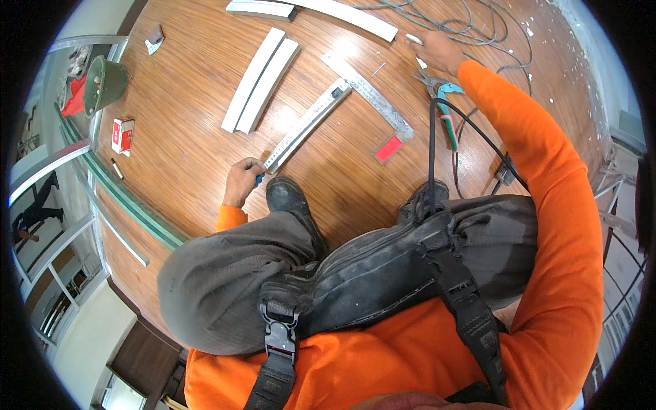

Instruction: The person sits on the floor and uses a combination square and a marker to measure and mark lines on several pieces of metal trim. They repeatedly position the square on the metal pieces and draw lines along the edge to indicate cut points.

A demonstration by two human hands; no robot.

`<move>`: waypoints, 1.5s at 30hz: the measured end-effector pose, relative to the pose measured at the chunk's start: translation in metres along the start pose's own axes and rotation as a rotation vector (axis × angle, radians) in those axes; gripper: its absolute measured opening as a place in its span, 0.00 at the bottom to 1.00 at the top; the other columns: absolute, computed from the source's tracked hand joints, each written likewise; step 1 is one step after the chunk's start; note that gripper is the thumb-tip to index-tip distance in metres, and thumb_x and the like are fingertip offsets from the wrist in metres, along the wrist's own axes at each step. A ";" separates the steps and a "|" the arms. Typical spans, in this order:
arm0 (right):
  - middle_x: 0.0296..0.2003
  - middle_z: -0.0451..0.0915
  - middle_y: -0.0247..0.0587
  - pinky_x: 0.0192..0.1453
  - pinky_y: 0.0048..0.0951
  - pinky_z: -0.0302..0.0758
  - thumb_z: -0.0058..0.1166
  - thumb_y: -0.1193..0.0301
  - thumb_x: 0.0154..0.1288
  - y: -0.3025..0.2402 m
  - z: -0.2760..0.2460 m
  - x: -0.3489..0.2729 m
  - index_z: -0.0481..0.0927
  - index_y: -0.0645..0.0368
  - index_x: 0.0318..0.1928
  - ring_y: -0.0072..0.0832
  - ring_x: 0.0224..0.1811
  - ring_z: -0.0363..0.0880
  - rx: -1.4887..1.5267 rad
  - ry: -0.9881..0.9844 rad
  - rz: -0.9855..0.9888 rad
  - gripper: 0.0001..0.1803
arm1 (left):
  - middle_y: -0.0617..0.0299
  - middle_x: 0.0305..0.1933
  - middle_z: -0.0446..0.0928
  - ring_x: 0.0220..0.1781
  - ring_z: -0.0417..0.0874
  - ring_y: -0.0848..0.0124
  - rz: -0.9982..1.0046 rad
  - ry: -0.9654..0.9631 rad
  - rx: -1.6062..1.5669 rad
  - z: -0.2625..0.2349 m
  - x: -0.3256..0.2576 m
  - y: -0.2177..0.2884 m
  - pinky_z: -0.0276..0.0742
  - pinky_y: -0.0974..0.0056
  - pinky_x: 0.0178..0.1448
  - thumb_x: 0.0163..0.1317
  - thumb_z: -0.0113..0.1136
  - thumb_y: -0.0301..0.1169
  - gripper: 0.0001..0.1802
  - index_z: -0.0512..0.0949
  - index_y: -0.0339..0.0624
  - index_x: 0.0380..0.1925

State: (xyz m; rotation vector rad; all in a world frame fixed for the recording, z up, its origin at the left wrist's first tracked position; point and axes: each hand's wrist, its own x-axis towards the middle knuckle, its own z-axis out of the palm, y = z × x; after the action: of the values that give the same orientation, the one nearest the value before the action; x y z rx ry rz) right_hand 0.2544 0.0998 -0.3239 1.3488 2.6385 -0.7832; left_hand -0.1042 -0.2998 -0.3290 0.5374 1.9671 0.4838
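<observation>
My left hand [242,180] is closed on a tape measure; a bit of its blue case shows beside the fingers. Its pale blade [301,131] lies stretched along a narrow white strip [320,108] on the floor, ending at the strip's far end. Farther off to the right, my right hand [441,53] grips a small white pen-like piece [413,39] in its fingers. Between my hands lies a metal try square [369,96] with a red patch on its short arm. Close below the right hand rest pliers [445,113] with teal and pink handles.
White trunking pieces [263,78] lie ahead, a longer one [355,19] beyond. A grey cable [471,27] coils at the far right. To the left are a red-white box [122,134], a marker [117,168], a green bucket [109,85] and green bars [130,205]. Black cord loops beside my right knee.
</observation>
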 end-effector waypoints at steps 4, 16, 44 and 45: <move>0.44 0.84 0.58 0.53 0.45 0.78 0.48 0.56 0.74 -0.036 0.002 -0.006 0.80 0.60 0.57 0.50 0.44 0.84 0.052 -0.013 -0.056 0.23 | 0.64 0.22 0.76 0.22 0.74 0.77 -0.101 0.016 -0.049 -0.003 -0.004 -0.002 0.68 0.70 0.26 0.59 0.61 0.31 0.09 0.84 0.35 0.28; 0.24 0.79 0.37 0.26 0.26 0.73 0.50 0.46 0.73 -0.084 -0.001 -0.006 0.82 0.62 0.40 0.23 0.25 0.78 0.648 -0.125 0.079 0.28 | 0.60 0.25 0.80 0.24 0.77 0.74 -0.066 0.002 0.007 0.002 0.009 -0.011 0.73 0.69 0.30 0.57 0.63 0.33 0.12 0.85 0.34 0.32; 0.35 0.85 0.40 0.46 0.27 0.77 0.58 0.66 0.57 -0.118 0.087 0.013 0.84 0.61 0.43 0.27 0.38 0.82 0.659 -0.268 -0.102 0.15 | 0.55 0.33 0.84 0.37 0.83 0.67 -0.072 -0.020 0.112 -0.004 0.020 -0.023 0.76 0.64 0.45 0.54 0.63 0.36 0.13 0.85 0.36 0.32; 0.36 0.85 0.40 0.46 0.28 0.77 0.58 0.66 0.57 -0.121 0.087 0.014 0.84 0.60 0.43 0.27 0.37 0.82 0.588 -0.261 -0.135 0.15 | 0.55 0.33 0.84 0.38 0.83 0.67 -0.089 -0.010 0.121 -0.005 0.018 -0.024 0.76 0.64 0.46 0.53 0.64 0.36 0.14 0.86 0.36 0.32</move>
State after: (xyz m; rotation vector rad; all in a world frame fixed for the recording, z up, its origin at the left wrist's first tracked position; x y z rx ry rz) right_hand 0.1385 0.0106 -0.3540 1.0580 2.3983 -1.7215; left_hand -0.1202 -0.3101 -0.3531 0.5245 2.0102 0.3078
